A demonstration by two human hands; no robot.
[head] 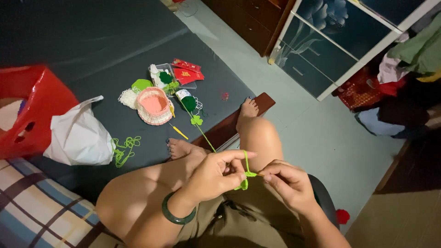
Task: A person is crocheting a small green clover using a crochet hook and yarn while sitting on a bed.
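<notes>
Our left hand has its fingers pinched together on a small bright green crocheted piece, with the index finger stretched out and a loop of thin green yarn passing over it. Our right hand meets it from the other side, fingers closed on the end of a slim crochet hook that touches the same green piece; most of the hook is hidden, so we cannot tell its colour. The piece hangs between both hands, just above our lap and bent knees. A dark green bangle circles the left wrist. From the left index finger the yarn runs taut up and away to a green spool on the dark grey bed sheet, passing a small green crocheted clover. Near the spool lie a round pink and white woven basket, a yellow crochet hook, red packets and a loose tangle of green yarn. Farther left sit a white plastic bag and a red plastic stool.
</notes>
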